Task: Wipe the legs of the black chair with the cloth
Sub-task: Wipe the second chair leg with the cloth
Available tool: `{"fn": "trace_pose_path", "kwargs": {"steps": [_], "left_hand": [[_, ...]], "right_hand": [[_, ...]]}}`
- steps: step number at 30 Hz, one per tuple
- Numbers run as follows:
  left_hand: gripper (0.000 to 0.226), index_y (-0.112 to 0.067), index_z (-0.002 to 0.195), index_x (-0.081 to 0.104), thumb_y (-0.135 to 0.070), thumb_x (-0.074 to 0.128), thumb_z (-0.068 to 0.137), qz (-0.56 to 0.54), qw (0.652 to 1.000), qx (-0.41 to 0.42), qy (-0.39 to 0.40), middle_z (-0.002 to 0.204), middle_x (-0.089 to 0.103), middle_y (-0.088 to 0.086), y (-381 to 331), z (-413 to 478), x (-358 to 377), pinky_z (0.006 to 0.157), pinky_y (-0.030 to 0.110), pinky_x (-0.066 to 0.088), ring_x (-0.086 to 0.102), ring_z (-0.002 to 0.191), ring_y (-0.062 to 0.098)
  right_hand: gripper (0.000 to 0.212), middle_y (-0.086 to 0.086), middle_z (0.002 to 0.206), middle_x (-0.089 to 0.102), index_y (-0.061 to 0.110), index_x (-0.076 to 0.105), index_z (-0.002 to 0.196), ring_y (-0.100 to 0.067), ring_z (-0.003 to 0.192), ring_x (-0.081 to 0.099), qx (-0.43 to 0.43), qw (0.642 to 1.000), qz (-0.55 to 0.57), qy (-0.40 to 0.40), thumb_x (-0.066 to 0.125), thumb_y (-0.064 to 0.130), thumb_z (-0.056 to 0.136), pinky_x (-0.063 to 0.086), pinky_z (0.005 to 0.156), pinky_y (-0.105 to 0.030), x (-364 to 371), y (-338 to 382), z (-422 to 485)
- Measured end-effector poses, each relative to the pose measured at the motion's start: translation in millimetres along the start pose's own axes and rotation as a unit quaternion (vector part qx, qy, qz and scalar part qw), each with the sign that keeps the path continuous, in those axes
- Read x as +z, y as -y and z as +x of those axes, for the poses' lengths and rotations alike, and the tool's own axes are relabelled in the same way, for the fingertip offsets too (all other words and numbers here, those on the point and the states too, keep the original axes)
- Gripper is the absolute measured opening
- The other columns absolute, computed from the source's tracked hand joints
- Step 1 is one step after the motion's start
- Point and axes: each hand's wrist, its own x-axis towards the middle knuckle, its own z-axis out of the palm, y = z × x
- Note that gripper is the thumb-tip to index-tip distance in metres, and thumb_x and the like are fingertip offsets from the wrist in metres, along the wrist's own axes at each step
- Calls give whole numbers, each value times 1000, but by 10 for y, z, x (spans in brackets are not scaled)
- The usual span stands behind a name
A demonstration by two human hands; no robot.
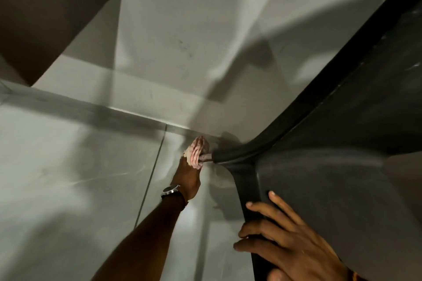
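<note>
I counted one chair (331, 166), one cloth (196, 151) and two hands. Only one leg (230, 156) showed; its long axis ran from the seat corner down and away toward the floor (68, 166), its foot end pointing left in the view. My left hand (188, 180), a watch (171, 190) on its wrist, had its grip clamped on the bunched cloth, pressed at the leg's lower end. My right hand (290, 242) lay on the seat edge, fingers spread apart, clamped on nothing.
</note>
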Motion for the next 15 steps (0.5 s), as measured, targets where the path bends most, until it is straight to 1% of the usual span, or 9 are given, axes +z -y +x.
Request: {"fn": "trace_pose_path", "kwargs": {"steps": [2, 4, 6, 9, 10, 12, 13, 14, 15], "left_hand": [[78, -8, 164, 24, 15, 50, 94, -18, 999, 43, -1, 173, 22, 12, -91, -14, -94, 133, 43, 21, 19, 161, 24], [82, -13, 164, 23, 15, 52, 93, -39, 996, 75, -22, 173, 23, 5, -217, -36, -190, 133, 36, 18, 11, 161, 10], [82, -20, 165, 19, 7, 51, 95, -59, 991, 112, -52, 172, 22, -5, -402, -47, -289, 133, 28, 12, 5, 160, -1], [81, -26, 167, 9, -8, 49, 98, -73, 985, 140, -71, 173, 5, -20, -652, -73, -424, 132, 20, 8, 10, 161, 2], [79, -22, 167, 10, -11, 49, 98, -68, 985, 140, -69, 173, 7, -16, -664, -73, -443, 132, 22, 10, 16, 161, 9], [72, -5, 163, 25, -7, 56, 98, -62, 990, 123, -44, 171, 25, 7, -618, -41, -455, 131, 42, 27, 32, 157, 28], [70, 1, 160, 30, -3, 60, 97, -57, 992, 110, -29, 168, 32, 17, -597, -25, -459, 127, 51, 33, 35, 154, 34], [69, 2, 159, 32, 1, 61, 96, -52, 994, 98, -17, 167, 34, 21, -586, -6, -461, 125, 56, 34, 35, 154, 36], [70, 1, 160, 32, 4, 60, 96, -45, 995, 93, -7, 167, 33, 20, -577, 13, -467, 126, 55, 32, 33, 156, 35]], "right_hand": [[61, 21, 137, 59, 45, 58, 140, -14, 159, 30, 8, 1000, 1, 12, 5, 58, 113, 16, 131, -46, -3, 7, -20], [64, 23, 139, 59, 46, 59, 140, -14, 160, 28, 12, 1000, -1, 26, 3, 59, 112, 12, 132, -46, -30, 22, -17], [62, 24, 142, 56, 47, 58, 141, -14, 160, 26, 17, 999, 6, 38, 5, 59, 112, 6, 133, -43, -81, 37, -6], [62, 23, 141, 55, 45, 60, 139, -13, 159, 27, 26, 999, 30, 37, 6, 57, 112, 4, 134, -41, -161, 87, 6], [62, 22, 140, 56, 44, 60, 138, -12, 159, 28, 30, 998, 41, 35, 5, 57, 112, 4, 134, -41, -182, 113, 13], [64, 20, 138, 57, 42, 63, 136, -13, 158, 29, 44, 996, 65, 33, 5, 56, 112, 6, 133, -44, -220, 151, 27], [65, 18, 138, 57, 40, 64, 135, -14, 158, 29, 50, 995, 76, 35, 6, 55, 112, 8, 133, -47, -235, 165, 26], [65, 16, 138, 58, 38, 65, 134, -15, 158, 29, 55, 994, 83, 38, 6, 55, 112, 9, 132, -49, -253, 175, 27], [65, 15, 137, 59, 36, 66, 133, -16, 158, 29, 58, 994, 86, 43, 7, 55, 112, 10, 132, -52, -269, 185, 25]]}}
